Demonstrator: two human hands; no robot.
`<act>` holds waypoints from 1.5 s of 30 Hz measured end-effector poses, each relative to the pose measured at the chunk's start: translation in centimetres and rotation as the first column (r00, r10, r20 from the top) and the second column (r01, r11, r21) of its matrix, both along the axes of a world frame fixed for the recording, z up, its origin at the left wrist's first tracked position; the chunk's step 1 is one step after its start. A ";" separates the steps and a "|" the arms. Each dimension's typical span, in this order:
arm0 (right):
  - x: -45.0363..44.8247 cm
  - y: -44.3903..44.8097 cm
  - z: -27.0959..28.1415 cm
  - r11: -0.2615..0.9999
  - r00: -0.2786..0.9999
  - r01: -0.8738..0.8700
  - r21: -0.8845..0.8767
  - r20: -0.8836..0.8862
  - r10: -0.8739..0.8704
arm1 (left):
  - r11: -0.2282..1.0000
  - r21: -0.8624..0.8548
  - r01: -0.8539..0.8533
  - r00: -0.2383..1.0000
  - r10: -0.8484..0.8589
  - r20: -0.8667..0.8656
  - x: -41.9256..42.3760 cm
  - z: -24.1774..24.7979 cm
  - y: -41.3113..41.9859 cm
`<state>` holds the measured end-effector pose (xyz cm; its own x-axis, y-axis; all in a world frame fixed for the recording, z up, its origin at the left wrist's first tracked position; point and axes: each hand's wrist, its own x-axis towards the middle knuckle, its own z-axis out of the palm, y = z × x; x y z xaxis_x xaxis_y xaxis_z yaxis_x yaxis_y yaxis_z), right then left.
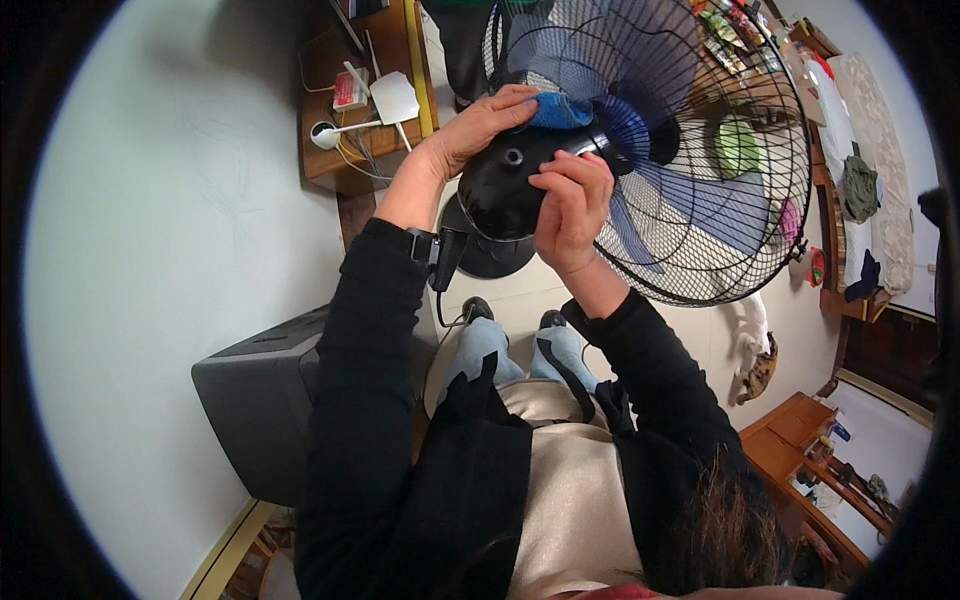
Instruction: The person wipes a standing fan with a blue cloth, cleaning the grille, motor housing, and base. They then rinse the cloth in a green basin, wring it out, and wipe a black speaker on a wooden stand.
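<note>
A standing electric fan fills the upper middle of the head view, its black motor housing turned towards me. My left hand presses a blue cloth against the far side of that housing. On the near side, the curled fingers of my right hand rest at the housing, close to the wire guard; whether they grip it I cannot tell. Blue translucent blades show through the black wire guard. Below the housing, the fan's round dark base is partly hidden.
On a wooden cabinet at left stand a white router and cables. A dark grey box-shaped appliance stands by the wall. Two cats, one white and one mottled, are on the floor at right. Another person's dark-clad leg shows behind the fan.
</note>
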<state>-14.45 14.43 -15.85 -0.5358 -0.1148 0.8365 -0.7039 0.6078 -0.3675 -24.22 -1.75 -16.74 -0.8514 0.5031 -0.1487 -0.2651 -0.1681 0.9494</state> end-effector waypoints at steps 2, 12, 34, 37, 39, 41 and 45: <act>0.0 -0.2 0.1 1.000 1.000 0.015 -0.004 -0.004 -0.015 | 0.992 0.055 -0.117 0.972 0.103 0.213 0.9 -1.1 -0.2; 0.4 -0.5 0.4 0.999 0.999 -0.033 0.001 -0.005 0.033 | 0.811 0.408 -0.419 0.904 0.330 0.273 9.0 -0.3 -1.7; 8.7 4.7 -0.3 0.761 0.660 -0.151 -0.631 0.509 0.553 | 0.127 -0.132 -0.983 0.102 -0.220 -0.970 20.4 -0.6 5.1; 11.4 3.9 -1.7 0.680 0.309 -0.049 -0.731 0.637 0.706 | 0.268 -0.292 -0.918 0.319 0.063 -0.945 22.5 -0.8 6.4; 12.2 4.0 -2.1 0.404 0.003 0.193 -0.894 0.412 0.911 | 0.384 -0.381 -0.841 0.496 0.267 -0.826 24.2 -0.9 8.3; 12.4 4.0 -1.9 0.400 0.098 0.179 -0.899 0.421 0.902 | 0.587 -0.347 -0.732 0.588 0.286 -0.756 25.7 -0.3 9.8; 12.5 4.9 0.0 0.503 0.264 0.132 -0.854 0.520 0.813 | 0.654 -0.284 -0.701 0.649 0.421 -0.634 26.3 3.1 7.7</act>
<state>-1.98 19.34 -15.85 -0.9557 -0.2473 -0.1596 0.2461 -0.3744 -0.8940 2.06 5.95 -13.66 -0.9492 -0.1224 0.2897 0.2260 0.3749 0.8991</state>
